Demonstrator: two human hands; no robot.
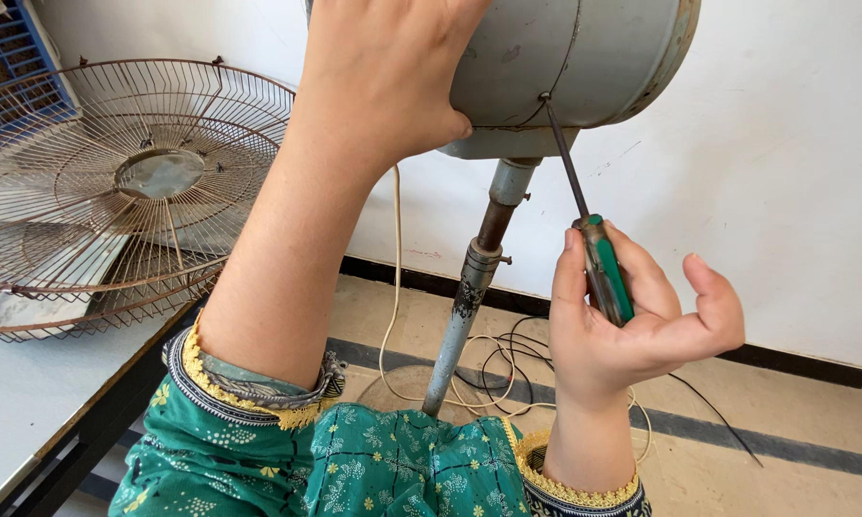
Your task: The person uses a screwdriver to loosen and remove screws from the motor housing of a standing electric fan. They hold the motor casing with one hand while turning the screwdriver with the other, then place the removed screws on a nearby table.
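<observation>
Screw-driving on the grey metal fan motor housing, at 12 o'clock. Your left hand presses flat against it, fingers spread. Your right hand loosely cradles the green-handled screwdriver, tip at the seam, probably seated in a screw. Next: firmer wrap, push upward.

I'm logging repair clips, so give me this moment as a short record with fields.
Left hand: pressed flat on the grey fan motor housing
Right hand: loosely holds a green-handled screwdriver, tip at the housing's underside
Stand: metal pole below the housing
Table: rusty wire fan guard lying on it
Floor: loose cables by the pole's base
</observation>
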